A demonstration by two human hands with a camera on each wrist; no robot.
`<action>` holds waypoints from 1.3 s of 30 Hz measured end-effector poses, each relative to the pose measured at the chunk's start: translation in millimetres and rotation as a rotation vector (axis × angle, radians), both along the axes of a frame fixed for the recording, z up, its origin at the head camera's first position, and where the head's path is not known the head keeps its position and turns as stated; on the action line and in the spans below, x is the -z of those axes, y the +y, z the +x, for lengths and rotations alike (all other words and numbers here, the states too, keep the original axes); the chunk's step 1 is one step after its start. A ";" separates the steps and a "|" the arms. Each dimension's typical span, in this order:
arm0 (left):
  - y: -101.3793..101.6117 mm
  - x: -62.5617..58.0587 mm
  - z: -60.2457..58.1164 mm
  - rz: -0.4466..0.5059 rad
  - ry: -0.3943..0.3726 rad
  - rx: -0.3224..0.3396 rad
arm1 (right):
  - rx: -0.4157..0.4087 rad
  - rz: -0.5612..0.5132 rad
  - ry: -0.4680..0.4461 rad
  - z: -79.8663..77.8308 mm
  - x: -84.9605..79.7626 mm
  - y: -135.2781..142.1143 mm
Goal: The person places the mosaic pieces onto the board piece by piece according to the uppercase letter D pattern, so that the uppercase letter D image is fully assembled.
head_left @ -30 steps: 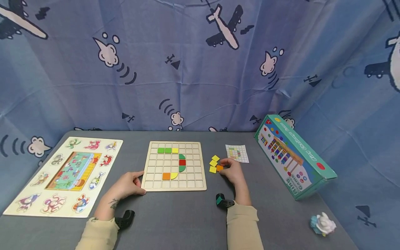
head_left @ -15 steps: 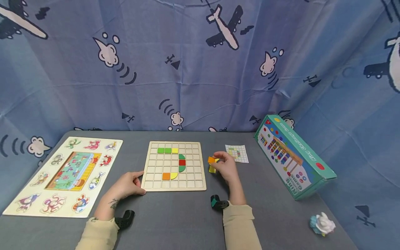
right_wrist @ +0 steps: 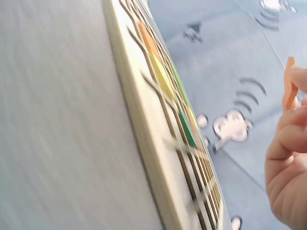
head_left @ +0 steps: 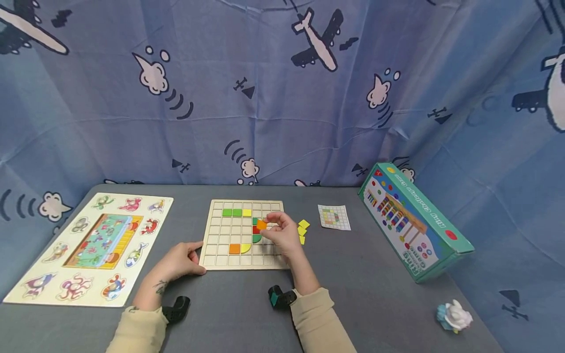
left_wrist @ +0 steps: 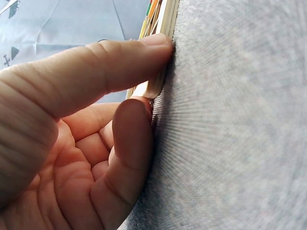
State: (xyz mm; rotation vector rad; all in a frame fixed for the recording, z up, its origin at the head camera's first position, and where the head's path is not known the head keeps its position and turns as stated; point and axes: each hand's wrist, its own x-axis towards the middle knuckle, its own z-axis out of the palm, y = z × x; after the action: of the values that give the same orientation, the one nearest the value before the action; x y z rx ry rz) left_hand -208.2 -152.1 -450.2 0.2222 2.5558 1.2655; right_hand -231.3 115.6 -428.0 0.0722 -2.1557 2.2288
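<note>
My right hand (head_left: 284, 235) pinches an orange square tile (head_left: 261, 224) between thumb and fingertips. In the right wrist view the orange tile (right_wrist: 289, 82) stands on edge, above the board's surface. Below it in the head view lies a wooden grid board (head_left: 220, 236). Set in its cells are green tiles (head_left: 232, 213), a yellow square (head_left: 247, 213), a red square partly covered, green rounded pieces, an orange square (head_left: 234, 249) and a yellow rounded piece (head_left: 245, 248). My left hand (head_left: 178, 262) holds the board's near left corner, thumb (left_wrist: 144, 52) against its edge.
Several yellow tiles (head_left: 302, 227) lie right of the board, partly behind my right hand. A printed pattern card (head_left: 334, 217) lies beyond them. A sea-animal puzzle board (head_left: 94, 245) is at left; a green game box (head_left: 415, 220) and a small white-and-blue object (head_left: 454, 316) are at right.
My right hand has lifted the orange tile from beside the yellow tiles and carried it left over the board. My left hand stays at the board's corner.
</note>
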 end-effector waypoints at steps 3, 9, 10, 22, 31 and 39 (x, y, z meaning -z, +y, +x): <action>0.0 0.1 -0.1 -0.002 0.003 0.001 | -0.051 -0.010 0.004 2.2 1.3 -14.4; 0.2 -0.1 -0.4 -0.005 0.008 -0.001 | -0.158 -0.004 0.011 2.9 9.4 -39.2; 0.2 0.0 -0.5 -0.007 0.008 -0.002 | -0.177 0.008 0.013 3.2 10.3 -42.8; -0.6 0.5 -1.3 -0.011 0.001 -0.002 | -0.124 0.540 -0.019 7.5 6.4 -81.5; -1.4 1.3 -0.3 0.018 0.001 -0.004 | -0.083 0.898 -0.046 7.6 3.4 -94.6; -2.2 0.8 -0.7 0.025 0.002 0.005 | -0.085 0.952 -0.011 5.2 7.2 -98.5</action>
State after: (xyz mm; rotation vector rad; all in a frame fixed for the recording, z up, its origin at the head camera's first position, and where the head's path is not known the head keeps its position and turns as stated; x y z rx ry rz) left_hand -208.9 -154.3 -451.0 0.2354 2.5406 1.2962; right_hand -226.1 17.1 -435.2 0.1733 -3.0195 1.0244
